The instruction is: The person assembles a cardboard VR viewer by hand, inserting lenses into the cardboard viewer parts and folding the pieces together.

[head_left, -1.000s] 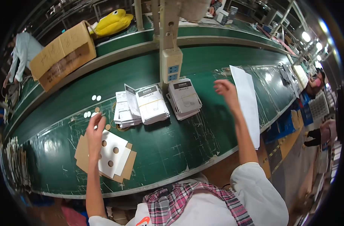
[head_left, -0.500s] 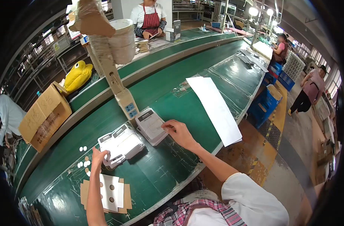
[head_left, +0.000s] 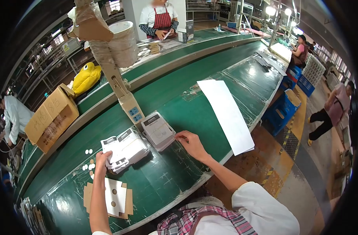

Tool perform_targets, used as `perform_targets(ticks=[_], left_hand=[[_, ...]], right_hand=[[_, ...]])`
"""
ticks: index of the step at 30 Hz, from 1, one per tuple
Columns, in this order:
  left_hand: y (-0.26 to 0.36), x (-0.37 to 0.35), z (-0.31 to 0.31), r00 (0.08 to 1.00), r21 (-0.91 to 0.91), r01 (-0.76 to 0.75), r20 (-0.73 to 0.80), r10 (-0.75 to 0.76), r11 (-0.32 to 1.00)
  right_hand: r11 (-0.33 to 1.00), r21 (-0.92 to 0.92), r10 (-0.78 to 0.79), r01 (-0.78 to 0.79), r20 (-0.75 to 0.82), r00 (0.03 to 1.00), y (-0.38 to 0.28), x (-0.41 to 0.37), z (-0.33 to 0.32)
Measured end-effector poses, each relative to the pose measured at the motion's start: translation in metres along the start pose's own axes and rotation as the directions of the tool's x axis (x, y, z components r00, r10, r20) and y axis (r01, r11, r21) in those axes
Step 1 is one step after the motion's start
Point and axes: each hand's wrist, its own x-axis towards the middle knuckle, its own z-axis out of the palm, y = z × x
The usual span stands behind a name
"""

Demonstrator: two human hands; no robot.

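Two piles of white printed leaflets with dark header strips lie side by side on the green work surface. My left hand (head_left: pixel 102 161) pinches the left edge of the fanned left pile of leaflets (head_left: pixel 129 148), thumb on top. The squarer right pile of leaflets (head_left: pixel 157 128) sits just beyond, against the foot of a post. My right hand (head_left: pixel 192 144) is at that pile's right edge, its fingertips pressed together at the corner. Whether a sheet is between those fingertips is too small to tell.
Punched white and brown cards (head_left: pixel 115 196) and small round discs (head_left: pixel 89 167) lie near my left forearm. A post with sockets (head_left: pixel 131 109) rises behind the piles. Long white sheets (head_left: pixel 227 117) lie to the right. A carton (head_left: pixel 51 119) stands far left; co-workers are around.
My right hand has shifted from above the right pile to its right edge. My left hand's fingers have closed on the left pile's edge. The view has turned slightly; a person at right walks nearer.
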Motion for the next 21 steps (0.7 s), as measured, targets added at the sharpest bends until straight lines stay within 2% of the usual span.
perform_targets(ticks=[6, 8, 12, 14, 16, 19, 21], left_hand=[[-0.011, -0.006, -0.008, 0.977, 0.052, -0.162, -0.135, 0.167, 0.985], [-0.007, -0.013, -0.011, 0.973, -0.004, -0.183, -0.144, 0.181, 0.983], [0.001, -0.023, -0.012, 0.976, -0.132, -0.169, -0.162, 0.147, 0.977], [-0.001, -0.024, -0.023, 0.979, -0.24, -0.192, -0.114, 0.169, 0.952], [0.007, -0.039, -0.023, 0.987, -0.375, -0.159, -0.056, 0.149, 0.913], [0.029, -0.074, -0.007, 0.988, -0.44, -0.125, 0.027, 0.153, 0.889], [0.044, -0.098, 0.02, 0.977, -0.422, -0.126, 0.105, 0.186, 0.898]], right_hand=[[0.999, -0.036, 0.009, -0.011, -0.062, 0.998, 0.039, -0.016, 0.014], [0.995, -0.089, 0.03, -0.035, -0.053, 0.998, 0.043, -0.019, 0.013], [0.997, -0.077, -0.038, 0.028, -0.135, 0.99, 0.044, -0.019, 0.017], [0.994, -0.106, -0.028, 0.016, -0.112, 0.993, 0.042, -0.02, 0.015], [1.0, -0.015, -0.019, 0.017, -0.112, 0.994, 0.046, -0.02, 0.016], [0.995, 0.066, 0.079, -0.076, -0.048, 0.996, 0.012, -0.014, 0.018], [0.952, 0.291, 0.075, -0.09, 0.062, 0.995, -0.022, -0.004, 0.036]])
